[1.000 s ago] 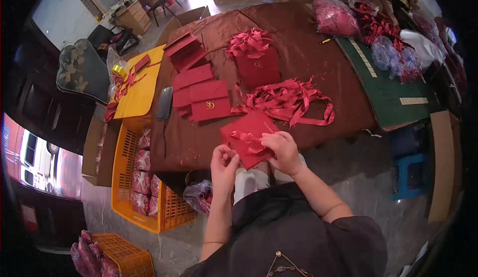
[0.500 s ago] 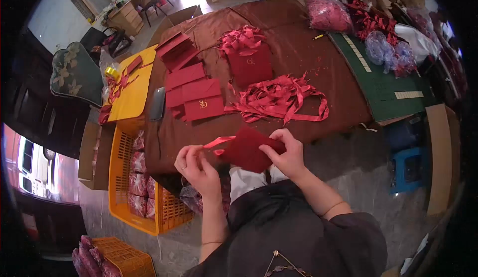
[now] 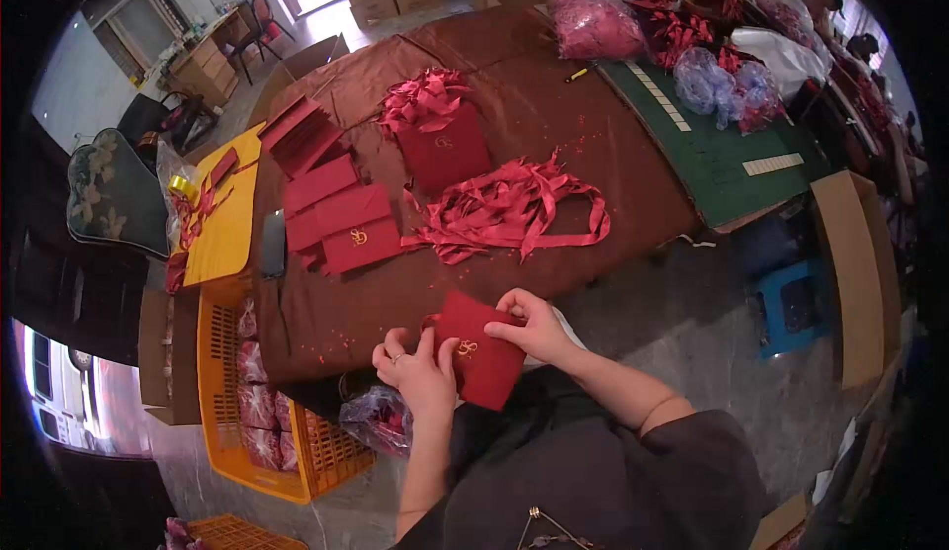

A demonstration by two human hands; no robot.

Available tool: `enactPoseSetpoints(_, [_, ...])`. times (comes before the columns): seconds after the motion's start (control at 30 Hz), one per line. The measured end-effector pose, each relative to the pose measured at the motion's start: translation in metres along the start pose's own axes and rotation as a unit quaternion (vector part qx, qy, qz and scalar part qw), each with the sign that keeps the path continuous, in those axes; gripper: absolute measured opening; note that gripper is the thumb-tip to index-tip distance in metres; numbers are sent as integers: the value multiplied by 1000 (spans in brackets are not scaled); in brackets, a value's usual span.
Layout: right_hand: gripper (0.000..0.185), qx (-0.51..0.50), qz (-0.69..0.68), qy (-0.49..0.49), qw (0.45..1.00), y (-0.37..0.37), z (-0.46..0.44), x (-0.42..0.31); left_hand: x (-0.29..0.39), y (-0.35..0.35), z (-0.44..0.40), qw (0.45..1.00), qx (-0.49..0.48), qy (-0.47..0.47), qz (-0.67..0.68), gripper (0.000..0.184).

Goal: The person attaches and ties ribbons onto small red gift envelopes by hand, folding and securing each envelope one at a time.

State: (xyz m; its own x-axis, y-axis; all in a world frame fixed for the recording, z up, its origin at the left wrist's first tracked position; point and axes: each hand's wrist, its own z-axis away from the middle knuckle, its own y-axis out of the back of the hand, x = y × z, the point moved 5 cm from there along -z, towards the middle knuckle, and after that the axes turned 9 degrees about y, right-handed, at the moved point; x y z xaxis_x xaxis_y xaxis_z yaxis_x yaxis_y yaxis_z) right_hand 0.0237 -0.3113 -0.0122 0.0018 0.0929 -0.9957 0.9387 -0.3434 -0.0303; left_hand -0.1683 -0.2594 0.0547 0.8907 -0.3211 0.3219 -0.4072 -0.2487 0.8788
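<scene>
A small red bag (image 3: 484, 357) with a gold logo is held up in front of my body, near the table's front edge. My right hand (image 3: 534, 331) pinches its upper right edge. My left hand (image 3: 420, 370) is at its left side, thumb on the front, by a bit of red ribbon at the edge. Behind it on the table lies a tangled pile of red ribbons (image 3: 514, 212). More red bags (image 3: 358, 239) lie flat to the left. One upright red bag (image 3: 445, 155) has ribbon bunched at its top.
The brown-covered table (image 3: 633, 184) bears a green mat (image 3: 732, 169) at right and a yellow board (image 3: 232, 224) at left. An orange crate (image 3: 222, 422) with wrapped packs stands lower left, a blue stool (image 3: 791, 308) lower right. Other people sit at the far right.
The bag has turned, so its gold logo now faces up. My left hand, which pulled a ribbon out leftward half a second ago, is back against the bag. The whole view has shifted.
</scene>
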Motion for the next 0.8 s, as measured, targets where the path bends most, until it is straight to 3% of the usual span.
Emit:
enactPoseSetpoints(0.03, [32, -11, -23, -8, 1000, -1, 0, 3, -3, 0, -2, 1000, 0, 1, -1, 33])
enactPoseSetpoints(0.1, [30, -24, -46, -17, 998, -1, 0, 2, -15, 0, -7, 991, -31, 12, 130, 26])
enactPoseSetpoints(0.17, [19, -43, 67, 82, 993, 9, -7, -16, -21, 8, -17, 987, 24, 10, 160, 16])
enactPoseSetpoints(0.23, [23, -3, 280, 301, 912, 30, -21, -51, -26, 11, -24, 981, 62, 21, 183, 10])
enactPoseSetpoints(0.37, [28, 33, 459, 301, 835, 59, -57, -40, -32, -12, -45, 974, 119, 13, 191, 12])
enactPoseSetpoints(0.47, [23, -25, 476, 288, 831, 71, -70, -5, -41, -40, -58, 983, 119, 18, 137, 14])
enactPoseSetpoints(0.57, [15, -38, 517, 296, 802, 69, -67, -21, -44, -60, -61, 986, 122, 12, 109, 14])
enactPoseSetpoints(0.6, [12, -7, 507, 341, 792, 66, -65, -30, -44, -64, -61, 987, 122, 7, 102, 13])
enactPoseSetpoints(0.73, [15, 38, 377, 400, 834, 34, -50, -66, -42, -73, -57, 987, 130, -5, 98, 15])
enactPoseSetpoints(0.8, [15, -33, 237, 310, 920, 1, -44, -54, -42, -72, -59, 990, 107, 1, 87, 14])
